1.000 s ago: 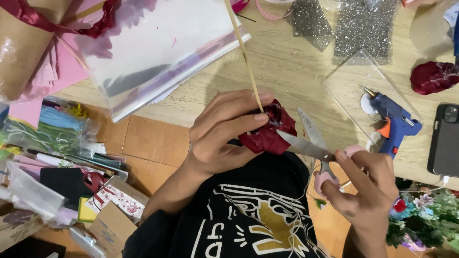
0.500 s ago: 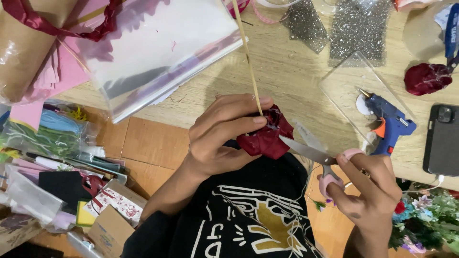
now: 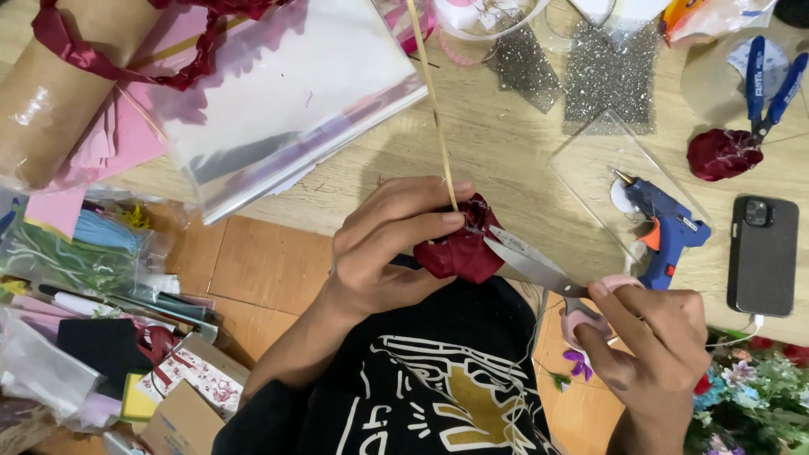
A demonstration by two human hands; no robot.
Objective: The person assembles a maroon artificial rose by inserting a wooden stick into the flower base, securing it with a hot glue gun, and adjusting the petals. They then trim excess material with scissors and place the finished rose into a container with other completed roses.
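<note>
The left hand (image 3: 383, 253) is pinching a dark red fabric flower (image 3: 459, 248) between thumb and fingertips, closed firmly around it, and a thin wooden stick (image 3: 431, 93) is running up out of the bloom toward the far edge of the tabletop. The right hand (image 3: 653, 341) is gripping a pair of scissors (image 3: 539, 270) by pink handles, fingers through the loops, with the blades reaching in and touching the flower's right side. Can't tell if the blades are actually parted or biting anything, they're too close to the fabric.

Progress-wise, I'd say it's getting pretty far along: the flower is already looking bunched and shaped on its stick, so the rolling seems done, and this is looking like trimming. Whatever finishing comes after isn't showing yet.

The whole thing is being held just off the near edge of the tabletop (image 3: 506, 152), over the person's lap. A blue glue gun (image 3: 661, 223) is sitting on a clear sheet toward the right side, a dark phone (image 3: 763, 253) is lying near the right edge, and another red fabric lump (image 3: 723, 153) is sitting by blue pliers (image 3: 771, 80) in the far right corner. Glitter sheets (image 3: 608, 76) are lying along the far edge.
</note>
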